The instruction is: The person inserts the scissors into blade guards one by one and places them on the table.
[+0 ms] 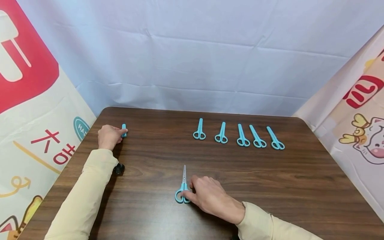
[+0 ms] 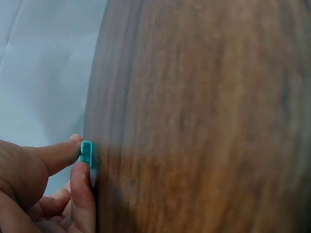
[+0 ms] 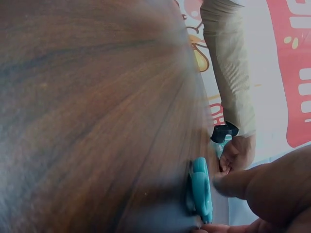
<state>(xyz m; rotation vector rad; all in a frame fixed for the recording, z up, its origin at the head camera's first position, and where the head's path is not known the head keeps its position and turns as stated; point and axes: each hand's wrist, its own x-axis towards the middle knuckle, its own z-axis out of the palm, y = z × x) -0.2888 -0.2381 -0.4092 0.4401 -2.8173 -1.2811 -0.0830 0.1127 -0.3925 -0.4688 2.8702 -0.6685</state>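
Near the table's far left corner, my left hand [image 1: 109, 136] pinches a small light-blue scissor cover [image 1: 124, 130] between thumb and fingers. Its hollow end [image 2: 87, 154] faces the camera in the left wrist view. At the front middle is a pair of scissors [image 1: 184, 186] with light-blue handles, its bare metal blades pointing away from me. My right hand [image 1: 210, 195] holds these scissors at the right handle ring, thumb across the ring and fingers curled beside the pivot. In the right wrist view the handle [image 3: 200, 187] appears edge-on, close over the wood.
Several light-blue covered scissors, among them one pair [image 1: 199, 129] at the left end and one pair [image 1: 275, 138] at the right end, lie in a row across the back right of the brown table [image 1: 150, 153]. A white cloth [image 1: 192, 66] hangs behind, with printed panels at both sides.
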